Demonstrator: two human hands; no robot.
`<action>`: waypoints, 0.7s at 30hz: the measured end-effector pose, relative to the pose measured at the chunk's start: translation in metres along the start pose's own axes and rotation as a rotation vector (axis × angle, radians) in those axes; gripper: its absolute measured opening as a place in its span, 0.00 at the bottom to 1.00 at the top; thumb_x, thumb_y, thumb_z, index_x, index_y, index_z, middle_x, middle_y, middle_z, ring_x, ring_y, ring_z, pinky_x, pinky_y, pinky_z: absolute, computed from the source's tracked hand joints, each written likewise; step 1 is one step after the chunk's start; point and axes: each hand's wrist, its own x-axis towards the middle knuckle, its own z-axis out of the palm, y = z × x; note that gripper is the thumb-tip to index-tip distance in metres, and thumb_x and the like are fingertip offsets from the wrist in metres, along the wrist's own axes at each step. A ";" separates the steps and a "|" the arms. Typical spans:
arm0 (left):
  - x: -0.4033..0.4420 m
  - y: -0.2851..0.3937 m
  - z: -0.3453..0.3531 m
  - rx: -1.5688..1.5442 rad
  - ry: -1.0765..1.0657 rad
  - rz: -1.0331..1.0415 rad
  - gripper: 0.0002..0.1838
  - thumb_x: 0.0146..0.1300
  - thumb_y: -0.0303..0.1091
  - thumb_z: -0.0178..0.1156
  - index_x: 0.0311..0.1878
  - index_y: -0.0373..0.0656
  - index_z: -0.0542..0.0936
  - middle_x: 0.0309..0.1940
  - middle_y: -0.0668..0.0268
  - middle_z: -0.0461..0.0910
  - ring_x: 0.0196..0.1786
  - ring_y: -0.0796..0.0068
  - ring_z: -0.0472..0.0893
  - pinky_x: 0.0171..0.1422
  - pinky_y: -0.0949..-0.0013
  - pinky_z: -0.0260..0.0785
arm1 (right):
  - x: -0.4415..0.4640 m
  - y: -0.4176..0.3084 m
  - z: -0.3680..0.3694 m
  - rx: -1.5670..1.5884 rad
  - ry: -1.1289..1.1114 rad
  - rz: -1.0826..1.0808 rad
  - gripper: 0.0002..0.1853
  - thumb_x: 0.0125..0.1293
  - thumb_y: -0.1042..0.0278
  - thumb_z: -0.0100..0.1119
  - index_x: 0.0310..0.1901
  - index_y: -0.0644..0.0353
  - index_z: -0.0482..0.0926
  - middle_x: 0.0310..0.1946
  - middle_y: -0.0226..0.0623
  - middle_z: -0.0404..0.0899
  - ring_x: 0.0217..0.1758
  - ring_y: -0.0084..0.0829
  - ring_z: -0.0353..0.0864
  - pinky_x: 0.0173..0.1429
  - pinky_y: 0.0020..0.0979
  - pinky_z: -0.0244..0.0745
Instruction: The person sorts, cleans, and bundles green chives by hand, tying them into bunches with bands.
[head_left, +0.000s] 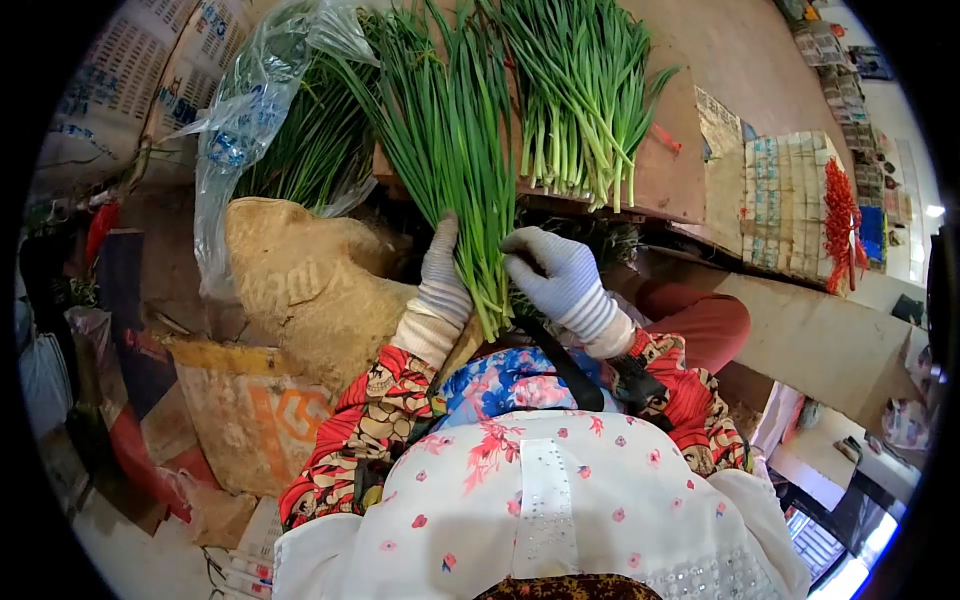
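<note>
A long bunch of green Chinese chives (455, 150) runs from the board toward my lap, its pale stem ends pointing at me. My left hand (443, 275), in a knit glove, is closed around the left side of its lower part, thumb upward along the leaves. My right hand (562, 278), also gloved, is beside the stems on the right. Its fingers are curled into a pinch near the bunch's edge; what is between the fingertips, if anything, is too small to make out. A second pile of chives (585, 110) with whitish stems lies at the board's right.
More dark green leaves (310, 150) lie in a clear plastic bag (240, 125) at the left. A tan sack (300, 285) sits beside my left arm. At the right are a paper-covered box (785, 200) and a hanging bundle of red bands (842, 225). The wooden board (675, 165) has a front edge.
</note>
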 end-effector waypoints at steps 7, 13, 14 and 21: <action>0.003 -0.004 -0.010 0.059 -0.159 0.121 0.35 0.63 0.62 0.52 0.62 0.41 0.67 0.54 0.55 0.74 0.55 0.56 0.75 0.63 0.52 0.68 | 0.013 -0.001 0.019 -0.411 -0.042 -0.112 0.14 0.55 0.54 0.62 0.34 0.56 0.76 0.26 0.41 0.78 0.29 0.45 0.79 0.32 0.39 0.73; -0.004 0.002 -0.009 0.274 -0.143 0.028 0.28 0.57 0.38 0.63 0.59 0.35 0.70 0.51 0.52 0.76 0.53 0.55 0.77 0.62 0.53 0.70 | 0.015 0.003 0.014 -0.418 -0.061 0.015 0.19 0.52 0.49 0.66 0.36 0.56 0.76 0.27 0.39 0.79 0.30 0.42 0.81 0.33 0.38 0.75; -0.005 0.001 -0.010 0.275 -0.144 0.022 0.28 0.57 0.38 0.63 0.59 0.35 0.70 0.51 0.52 0.76 0.53 0.55 0.77 0.62 0.53 0.70 | 0.014 0.005 0.012 -0.418 -0.059 0.021 0.19 0.52 0.49 0.66 0.36 0.56 0.76 0.27 0.39 0.79 0.30 0.42 0.81 0.33 0.38 0.75; -0.005 0.003 0.000 0.040 -0.037 -0.014 0.23 0.57 0.31 0.56 0.57 0.33 0.71 0.49 0.50 0.77 0.51 0.54 0.78 0.61 0.53 0.71 | 0.009 0.005 0.007 -0.256 -0.011 0.095 0.21 0.52 0.49 0.66 0.39 0.58 0.76 0.25 0.41 0.79 0.29 0.41 0.81 0.34 0.36 0.76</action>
